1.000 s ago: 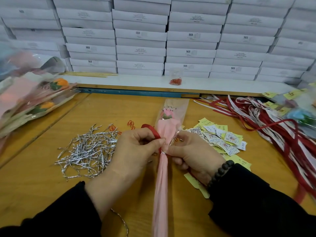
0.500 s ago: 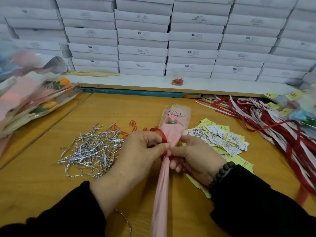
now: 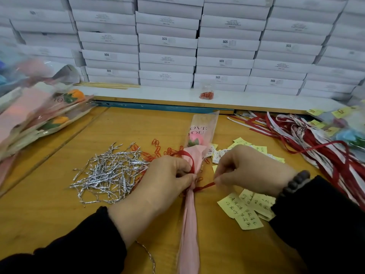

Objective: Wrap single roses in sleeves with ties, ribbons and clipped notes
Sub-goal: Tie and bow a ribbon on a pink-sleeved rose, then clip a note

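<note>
Since the earlier frames the right hand [image 3: 254,171] has drawn away from the left hand [image 3: 167,178], pulling one end of the red ribbon [image 3: 204,187] out to the right, so that a taut strand now runs between them; before, both hands were bunched together at the sleeve's neck.

Nearest, the wrapped rose's pink sleeve [image 3: 188,230] lies lengthwise on the wooden table [image 3: 49,214], its narrow tail running toward the viewer between two black sleeves. At the gathered neck the left hand grips the sleeve and pinches the ribbon, whose loop arches above the knuckles. The right hand's fingers are curled, pinching the ribbon end; a dark bead bracelet [image 3: 294,183] sits on that wrist. Yellow handwritten notes [image 3: 243,212] lie just under the right forearm.

Beyond the hands the sleeve widens to clear film printed "LOVE YOU", with the pink rose [image 3: 194,137] and its green calyx inside. To the left lies a heap of silver twist ties [image 3: 106,175], with red paper clips [image 3: 156,147] scattered behind it. Right of the rose are more notes, then a tangle of red and white ribbons [image 3: 325,155]. Finished wrapped roses [image 3: 39,115] are piled far left. White boxes [image 3: 167,56] are stacked along the back.
</note>
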Available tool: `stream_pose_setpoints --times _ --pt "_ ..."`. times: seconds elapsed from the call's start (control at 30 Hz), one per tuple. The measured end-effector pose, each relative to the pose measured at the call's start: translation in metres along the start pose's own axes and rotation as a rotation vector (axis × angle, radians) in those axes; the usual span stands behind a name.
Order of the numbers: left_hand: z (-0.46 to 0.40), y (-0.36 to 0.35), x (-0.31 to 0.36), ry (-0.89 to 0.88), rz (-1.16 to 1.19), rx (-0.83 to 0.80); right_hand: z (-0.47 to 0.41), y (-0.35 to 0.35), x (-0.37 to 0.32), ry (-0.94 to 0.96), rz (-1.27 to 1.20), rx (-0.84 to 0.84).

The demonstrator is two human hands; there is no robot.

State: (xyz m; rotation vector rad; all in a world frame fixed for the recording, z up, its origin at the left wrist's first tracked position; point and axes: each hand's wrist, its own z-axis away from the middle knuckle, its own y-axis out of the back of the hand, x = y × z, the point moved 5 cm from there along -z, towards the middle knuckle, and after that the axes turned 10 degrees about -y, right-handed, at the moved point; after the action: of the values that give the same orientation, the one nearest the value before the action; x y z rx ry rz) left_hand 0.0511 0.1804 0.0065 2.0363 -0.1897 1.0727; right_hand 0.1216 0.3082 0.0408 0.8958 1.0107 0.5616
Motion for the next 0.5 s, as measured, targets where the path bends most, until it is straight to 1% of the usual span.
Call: stream_pose_setpoints --times 0.07,0.1,0.2,0.23,0.27,0.3,0.37,0.5 --pt "-0.001 0.000 0.000 -0.006 0.004 -0.005 0.002 0.010 0.003 0.007 0.053 0.032" --pt "-0.001 -0.001 0.000 -0.008 0.003 -0.006 0.002 0.014 0.004 0.019 0.113 0.084" --pt "-0.001 -0.001 0.000 -0.011 -0.006 -0.006 0.002 0.019 0.000 0.079 0.421 0.370" --pt "-0.001 -0.001 -0.001 -0.010 -0.004 -0.006 0.001 0.017 -0.001 0.090 0.448 0.425" --pt "-0.001 -0.001 -0.001 -0.007 -0.001 -0.004 0.001 0.015 -0.001 0.090 0.417 0.449" --pt "-0.001 -0.001 -0.003 -0.003 0.003 -0.003 0.000 0.014 0.001 0.081 0.334 0.449" --pt "-0.002 -0.001 -0.004 0.001 0.010 -0.009 -0.004 0.013 0.003 0.060 0.063 0.410" --pt "-0.002 -0.003 -0.005 -0.007 0.055 -0.005 -0.007 0.001 0.000 0.089 -0.644 0.259"
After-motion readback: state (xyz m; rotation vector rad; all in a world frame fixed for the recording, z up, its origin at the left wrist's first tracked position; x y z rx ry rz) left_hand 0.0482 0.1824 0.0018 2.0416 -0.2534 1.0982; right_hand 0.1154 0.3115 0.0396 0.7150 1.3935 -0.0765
